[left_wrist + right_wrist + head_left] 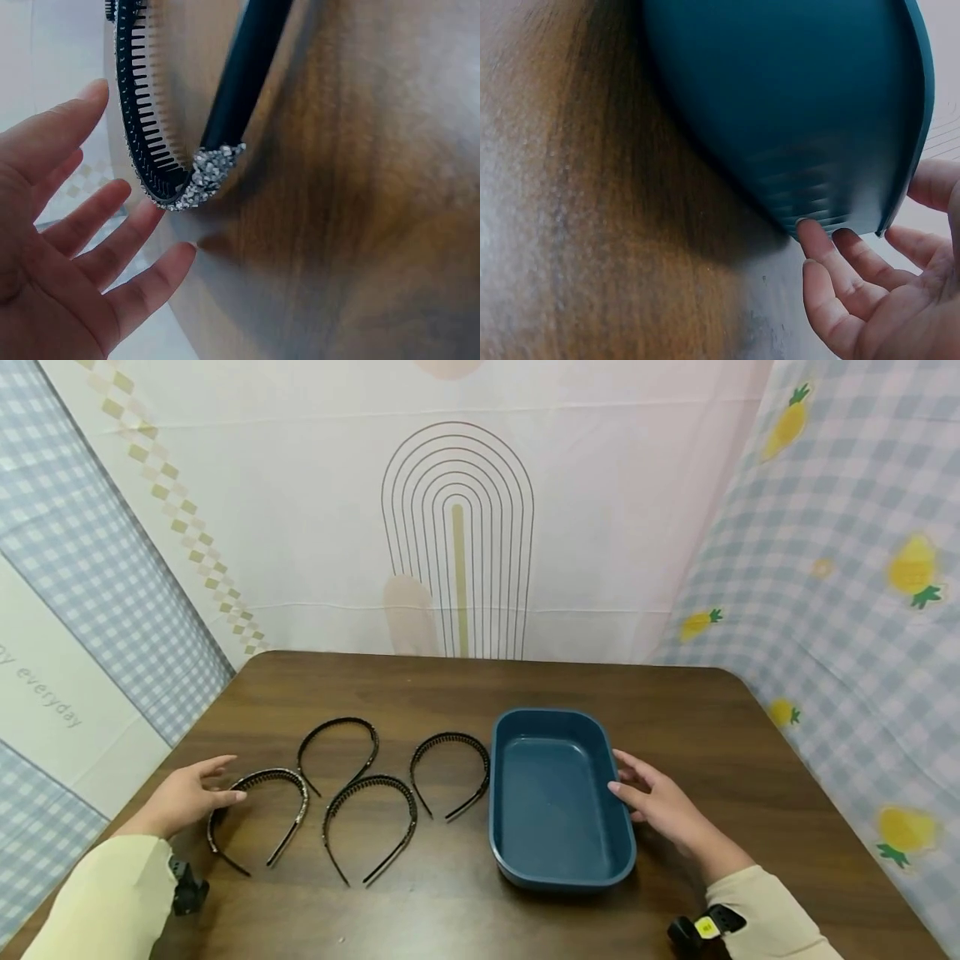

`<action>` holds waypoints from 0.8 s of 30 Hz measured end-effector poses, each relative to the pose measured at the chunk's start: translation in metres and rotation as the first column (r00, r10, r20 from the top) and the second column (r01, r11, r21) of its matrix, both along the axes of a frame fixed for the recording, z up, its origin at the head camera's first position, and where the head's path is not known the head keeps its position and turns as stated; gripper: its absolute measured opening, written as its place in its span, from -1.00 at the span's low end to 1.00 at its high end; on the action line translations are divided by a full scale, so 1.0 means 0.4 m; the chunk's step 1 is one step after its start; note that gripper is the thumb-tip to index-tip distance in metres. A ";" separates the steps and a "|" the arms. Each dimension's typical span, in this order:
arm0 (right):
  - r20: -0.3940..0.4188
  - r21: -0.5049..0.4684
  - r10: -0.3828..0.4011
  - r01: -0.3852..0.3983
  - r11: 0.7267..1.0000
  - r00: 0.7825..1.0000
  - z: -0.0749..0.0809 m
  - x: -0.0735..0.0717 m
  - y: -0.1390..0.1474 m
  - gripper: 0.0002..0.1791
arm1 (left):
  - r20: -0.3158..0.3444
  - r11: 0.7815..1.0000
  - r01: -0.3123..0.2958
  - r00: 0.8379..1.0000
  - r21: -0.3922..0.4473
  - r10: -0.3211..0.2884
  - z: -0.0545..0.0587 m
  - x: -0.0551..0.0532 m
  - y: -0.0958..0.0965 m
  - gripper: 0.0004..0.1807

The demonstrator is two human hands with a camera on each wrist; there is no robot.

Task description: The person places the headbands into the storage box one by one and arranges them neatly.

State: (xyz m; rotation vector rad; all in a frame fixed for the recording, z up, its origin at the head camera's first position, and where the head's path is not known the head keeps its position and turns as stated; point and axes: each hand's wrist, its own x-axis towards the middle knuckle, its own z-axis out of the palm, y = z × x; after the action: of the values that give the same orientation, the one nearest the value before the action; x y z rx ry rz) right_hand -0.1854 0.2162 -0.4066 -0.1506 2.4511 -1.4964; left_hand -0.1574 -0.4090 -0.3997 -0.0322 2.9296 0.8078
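Plainly, we see the left hand (187,797) with its fingers spread and loosely bent, holding nothing, at the left side of a black, arched headband (303,802) set with silvery, sparkling stones. From the left wrist we make out dark comb teeth along the inside of that arch; the fingertips lie very near it, and we cannot tell whether any of them touch.

Across from it, we find the right hand (654,806) gripping the right side of a deep, dark-blue rectangular tray (561,802) with rounded corners, the thumb at the rim and the fingers against the outer wall. The tray stands upright on a dark brown wood-grain table (435,931).

Between the left hand and the tray we count three more headbands: a slim black band (345,721) at the back, a black toothed band (375,780) in front of it, and another dark toothed band (450,737) just beside the tray's left wall. We see the slim band's right end reach the top of the front one.

Behind the table we have a white cloth (600,510) printed with thin arches, and to its right a blue-and-white checked cloth (840,602) with yellow pineapples.
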 end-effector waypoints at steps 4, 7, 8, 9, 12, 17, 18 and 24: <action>0.005 -0.007 -0.006 0.007 1.000 1.000 -0.002 0.001 0.001 -0.27 | 0.042 1.000 -0.002 0.999 0.009 0.001 0.001 -0.012 -0.010 -0.14; 0.006 -0.009 -0.010 0.010 1.000 1.000 -0.003 0.001 0.000 -0.28 | 0.065 0.999 -0.008 0.998 0.041 0.005 0.003 -0.019 -0.016 -0.16; 0.007 -0.014 -0.012 0.012 1.000 1.000 -0.003 0.000 -0.001 -0.28 | 0.067 0.998 -0.010 0.998 0.055 0.007 0.003 -0.020 -0.018 -0.18; 0.006 -0.016 -0.009 0.009 1.000 1.000 -0.003 0.000 -0.001 -0.28 | 0.070 0.998 -0.013 0.998 0.068 0.008 0.003 -0.021 -0.019 -0.19; 0.009 -0.024 -0.012 0.012 1.000 1.000 -0.004 0.001 -0.003 -0.29 | 0.075 0.994 -0.020 0.997 0.103 0.013 -0.001 -0.020 -0.021 -0.25; 0.016 -0.031 -0.005 0.005 1.000 1.000 -0.005 -0.001 -0.008 -0.29 | 0.082 0.994 -0.018 0.997 0.106 0.010 -0.013 -0.015 -0.028 -0.33; 0.017 -0.032 -0.004 0.005 0.999 1.000 -0.005 -0.002 -0.009 -0.29 | 0.082 0.995 -0.015 0.997 0.099 0.007 -0.015 -0.014 -0.029 -0.35; 0.020 -0.038 0.002 -0.001 0.999 1.000 -0.003 -0.001 -0.013 -0.29 | 0.075 0.998 -0.004 0.997 0.061 -0.001 -0.015 -0.012 -0.029 -0.46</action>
State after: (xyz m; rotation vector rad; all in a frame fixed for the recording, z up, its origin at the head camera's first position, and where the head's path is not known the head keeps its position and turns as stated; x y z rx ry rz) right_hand -0.1857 0.2111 -0.4079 -0.1434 2.4071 -1.5374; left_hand -0.1621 -0.4205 -0.4057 -0.0583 2.8341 0.8760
